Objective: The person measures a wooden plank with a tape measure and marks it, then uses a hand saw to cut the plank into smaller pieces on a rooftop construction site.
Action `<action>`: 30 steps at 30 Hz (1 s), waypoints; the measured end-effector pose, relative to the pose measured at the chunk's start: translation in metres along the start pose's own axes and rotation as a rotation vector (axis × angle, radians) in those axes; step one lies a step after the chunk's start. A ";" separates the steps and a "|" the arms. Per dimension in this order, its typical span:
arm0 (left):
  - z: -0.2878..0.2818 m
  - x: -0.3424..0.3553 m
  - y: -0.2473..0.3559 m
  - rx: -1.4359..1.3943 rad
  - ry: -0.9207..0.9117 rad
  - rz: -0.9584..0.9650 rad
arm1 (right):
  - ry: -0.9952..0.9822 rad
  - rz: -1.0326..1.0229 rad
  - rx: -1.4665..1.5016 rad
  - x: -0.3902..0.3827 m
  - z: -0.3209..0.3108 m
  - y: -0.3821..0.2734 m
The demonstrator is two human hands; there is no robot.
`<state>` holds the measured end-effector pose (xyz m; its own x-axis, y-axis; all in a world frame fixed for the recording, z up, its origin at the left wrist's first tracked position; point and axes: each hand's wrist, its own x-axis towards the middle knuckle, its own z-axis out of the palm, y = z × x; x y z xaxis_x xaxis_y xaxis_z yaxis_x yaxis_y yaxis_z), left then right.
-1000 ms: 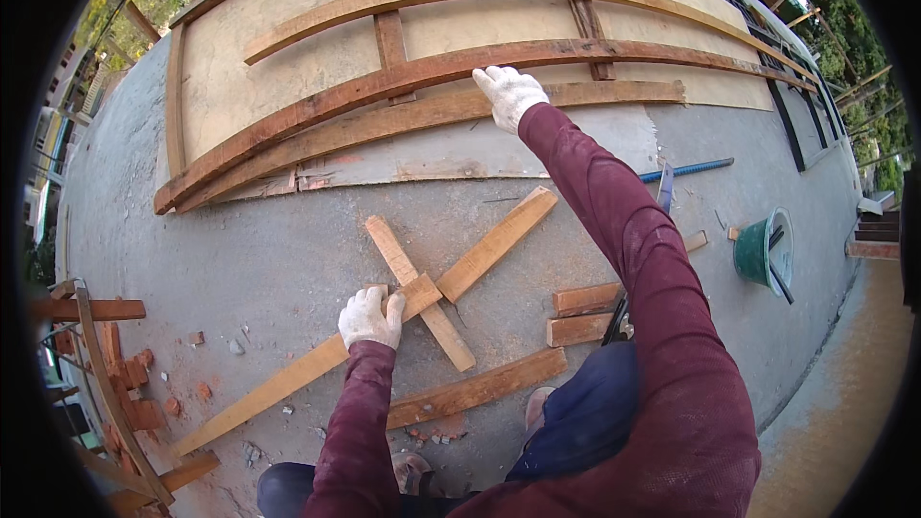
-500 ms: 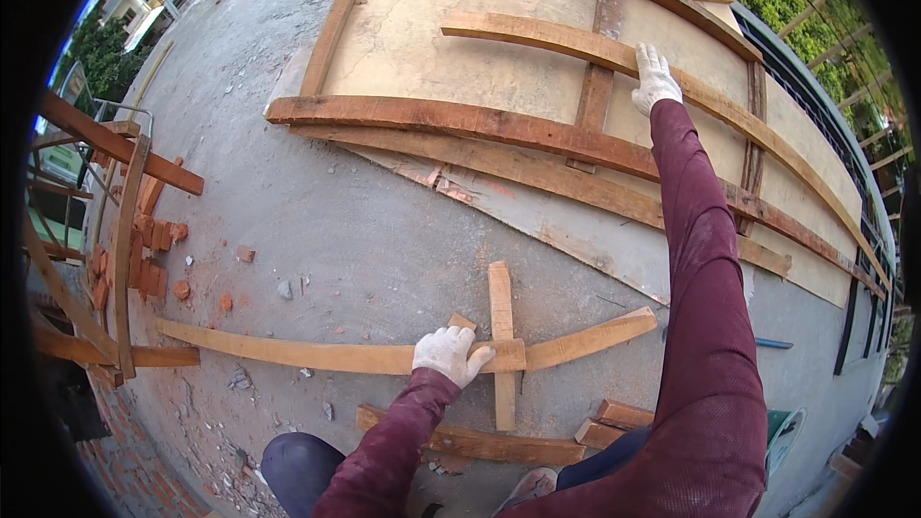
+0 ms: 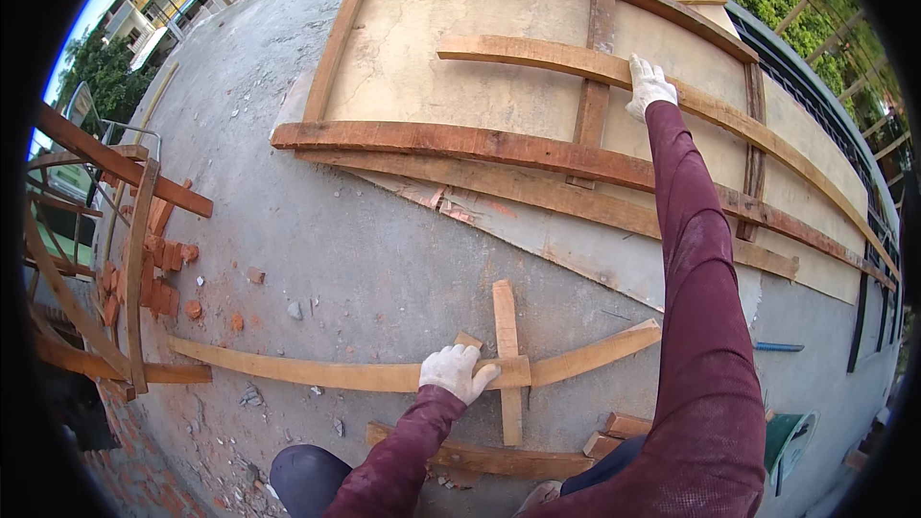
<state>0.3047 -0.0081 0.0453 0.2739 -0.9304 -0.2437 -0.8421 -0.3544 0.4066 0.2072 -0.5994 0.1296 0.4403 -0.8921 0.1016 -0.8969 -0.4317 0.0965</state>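
My left hand, in a pale work glove, is wrapped over a long wooden strip lying low across the floor, close to its right end. That end lies over a short crosspiece, and another wooden piece extends rightward from there. Stretched far forward, my right hand, gloved alike, closes over a long light batten. This batten lies across a wooden frame backed by a beige panel. The undersides of both hands are hidden.
Broken bricks and timber props stand at the left. Short timber offcuts lie by my feet. A green bucket is at the lower right, near a blue rod. Rubble dots the concrete floor.
The view has tilted up slightly, so everything sits lower in it. My right hand's fingers have drawn closer together on the batten. My left hand keeps its place on the strip.
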 end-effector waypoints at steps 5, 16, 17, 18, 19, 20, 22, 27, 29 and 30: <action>0.008 0.003 0.002 0.067 -0.073 -0.015 | 0.019 -0.001 -0.168 -0.035 -0.005 -0.019; 0.026 -0.002 -0.007 0.049 0.055 0.023 | -0.094 -0.232 0.048 -0.184 -0.053 0.010; 0.027 0.000 -0.006 0.014 0.112 0.062 | -0.064 -0.256 0.065 -0.200 -0.063 0.013; 0.026 -0.004 -0.005 -0.018 0.154 0.105 | -0.046 -0.268 0.103 -0.219 -0.073 0.014; 0.024 -0.003 -0.005 -0.050 0.206 0.150 | -0.015 -0.282 0.139 -0.233 -0.085 0.013; 0.028 -0.006 -0.011 -0.098 0.219 0.160 | 0.024 -0.294 0.147 -0.254 -0.091 0.013; 0.034 -0.007 -0.017 -0.064 0.399 0.325 | 0.211 -0.308 0.228 -0.290 -0.073 0.020; 0.040 -0.019 -0.026 0.039 0.588 0.714 | 0.390 -0.319 0.101 -0.362 -0.059 -0.002; 0.019 -0.014 0.014 0.061 0.710 0.879 | 0.415 -0.344 0.074 -0.391 -0.055 0.009; -0.002 -0.010 0.036 0.129 0.804 0.891 | 0.375 -0.344 0.051 -0.403 -0.059 0.013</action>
<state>0.2722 -0.0117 0.0643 -0.2543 -0.6526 0.7138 -0.9103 0.4108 0.0512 0.0209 -0.2378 0.1487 0.6867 -0.5920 0.4219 -0.6943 -0.7061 0.1393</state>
